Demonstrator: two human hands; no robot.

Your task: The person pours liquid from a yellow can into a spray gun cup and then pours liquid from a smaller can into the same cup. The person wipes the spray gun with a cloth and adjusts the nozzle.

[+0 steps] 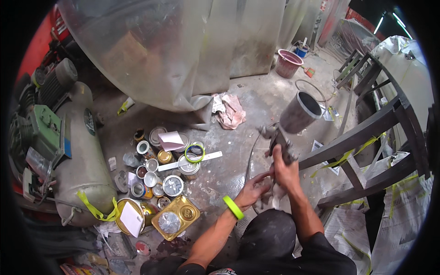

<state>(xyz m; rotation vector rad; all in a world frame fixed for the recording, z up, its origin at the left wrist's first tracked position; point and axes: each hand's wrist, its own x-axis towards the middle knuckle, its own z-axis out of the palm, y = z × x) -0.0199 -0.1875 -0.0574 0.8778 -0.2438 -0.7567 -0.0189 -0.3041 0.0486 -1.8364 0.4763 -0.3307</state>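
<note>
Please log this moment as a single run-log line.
right hand: grips spray gun, cup up | left hand: at gun's base | nearby: paint cans on floor, compressor tank

view: just the one head cam, fisheye, so edges curve and corners go black
facing: steeply down at the concrete floor (256,101)
distance: close, forearms enter from the lower edge
covers: floor from the plastic sheeting (151,50) back to the person's knees
</note>
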